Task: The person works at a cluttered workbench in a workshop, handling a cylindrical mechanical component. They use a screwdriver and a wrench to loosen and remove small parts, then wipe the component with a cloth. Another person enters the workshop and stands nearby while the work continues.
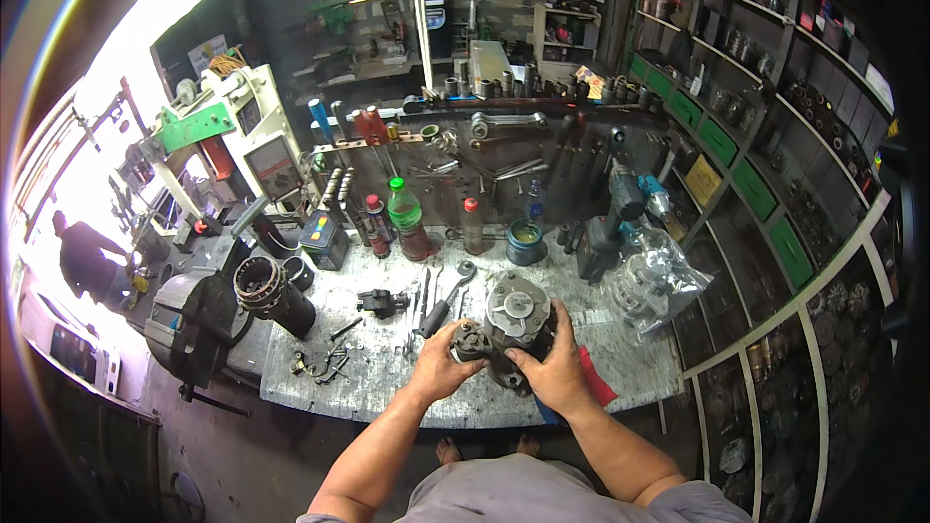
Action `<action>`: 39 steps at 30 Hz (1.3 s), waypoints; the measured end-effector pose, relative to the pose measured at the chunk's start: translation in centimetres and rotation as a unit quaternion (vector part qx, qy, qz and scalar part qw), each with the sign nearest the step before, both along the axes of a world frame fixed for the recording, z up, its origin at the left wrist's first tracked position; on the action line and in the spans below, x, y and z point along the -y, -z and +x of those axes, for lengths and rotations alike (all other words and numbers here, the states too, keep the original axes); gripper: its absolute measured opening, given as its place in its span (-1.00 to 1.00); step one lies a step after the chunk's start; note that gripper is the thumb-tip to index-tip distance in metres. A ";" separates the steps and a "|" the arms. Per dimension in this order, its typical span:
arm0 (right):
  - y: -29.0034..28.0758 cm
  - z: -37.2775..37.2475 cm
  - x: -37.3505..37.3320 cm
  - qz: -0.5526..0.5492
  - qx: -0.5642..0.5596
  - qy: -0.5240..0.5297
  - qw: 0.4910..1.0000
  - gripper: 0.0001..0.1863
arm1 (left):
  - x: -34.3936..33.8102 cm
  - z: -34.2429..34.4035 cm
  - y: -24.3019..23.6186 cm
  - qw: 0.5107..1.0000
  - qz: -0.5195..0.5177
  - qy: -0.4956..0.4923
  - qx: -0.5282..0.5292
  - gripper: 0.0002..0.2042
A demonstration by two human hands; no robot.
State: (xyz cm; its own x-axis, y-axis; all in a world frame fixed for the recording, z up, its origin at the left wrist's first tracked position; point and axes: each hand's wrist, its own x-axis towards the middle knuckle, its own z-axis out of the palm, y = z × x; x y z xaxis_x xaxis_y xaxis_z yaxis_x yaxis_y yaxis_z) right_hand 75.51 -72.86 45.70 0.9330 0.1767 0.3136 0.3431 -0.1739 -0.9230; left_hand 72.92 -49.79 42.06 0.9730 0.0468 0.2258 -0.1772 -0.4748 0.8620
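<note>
A grey metal starter motor [518, 306] stands at the bench's front edge, its round bolted end cap facing up. My left hand [442, 364] is closed round the smaller dark cylinder [472, 340] at the motor's left side. Round the right side of the main body wraps my right hand [556, 374], its thumb pressed against the front. The motor's underside is hidden. Just beyond my left hand lie a ratchet [448, 298] with a dark handle and some wrenches [425, 296]. A small black part [382, 303] rests left of them.
Loose bolts [325, 364] lie front left on the metal workbench [291, 392]. Bottles, including a green-capped one [407, 218], and a blue pot [525, 244] line the back. A bagged alternator [647, 281] and a cordless driver [620, 203] stand right. A red cloth [598, 380] lies beside my right hand.
</note>
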 end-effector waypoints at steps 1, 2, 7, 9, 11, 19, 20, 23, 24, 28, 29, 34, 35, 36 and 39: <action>0.4 0.3 0.6 0.005 -0.015 -0.020 1.000 0.13 | 0.1 -0.3 0.2 1.000 0.025 -0.017 -0.002 -0.26; 0.8 0.6 1.4 -0.036 -0.014 -0.034 0.999 0.17 | 0.2 -0.7 0.6 0.998 0.057 -0.036 0.021 -0.20; 5.3 1.8 7.8 -0.114 -0.049 -0.043 0.991 0.11 | 0.1 -6.0 5.3 0.992 -0.025 -0.123 0.000 -0.22; 8.5 1.2 10.3 -0.258 -0.002 -0.016 0.966 0.00 | -0.5 -9.6 7.8 0.978 -0.044 -0.191 -0.072 -0.28; 11.9 0.0 12.3 -0.414 0.041 -0.003 0.909 -0.12 | -1.1 -13.4 9.7 0.953 -0.045 -0.243 -0.178 -0.35; 20.4 1.3 13.6 -0.377 0.058 0.034 0.924 -0.82 | -2.1 -18.2 10.7 0.925 0.076 -0.304 -0.215 -0.47; 20.6 2.0 13.2 -0.341 0.057 0.045 0.937 -0.85 | -2.3 -17.5 10.6 0.935 0.066 -0.297 -0.183 -0.48; 19.9 3.7 12.6 -0.337 0.048 0.053 0.939 -0.80 | -2.7 -15.0 9.7 0.943 0.052 -0.278 -0.175 -0.53; 19.4 3.9 12.5 -0.336 0.026 0.043 0.941 -0.77 | -2.7 -14.1 9.4 0.949 0.054 -0.267 -0.159 -0.55; 16.0 4.5 12.2 -0.204 -0.024 0.136 0.969 -0.64 | -2.8 -12.1 7.4 0.971 0.026 -0.212 -0.113 -0.64; 14.9 4.5 12.1 -0.157 -0.054 0.168 0.972 -0.62 | -2.7 -11.8 6.8 0.975 0.037 -0.208 -0.067 -0.67; 9.7 3.8 9.7 -0.257 0.184 0.100 0.944 -0.66 | -2.4 -10.4 2.9 0.987 -0.010 -0.157 0.036 -0.69; 9.0 3.8 9.4 -0.270 0.169 0.070 0.945 -0.69 | -2.4 -10.0 2.1 0.989 -0.019 -0.137 0.045 -0.69; 8.3 3.7 9.2 -0.284 0.133 0.076 0.946 -0.68 | -2.4 -9.5 1.4 0.991 -0.029 -0.119 0.052 -0.70; 7.3 3.7 10.1 -0.353 0.010 0.015 0.935 -0.69 | -1.9 -8.0 -0.3 0.994 0.040 -0.086 0.049 -0.35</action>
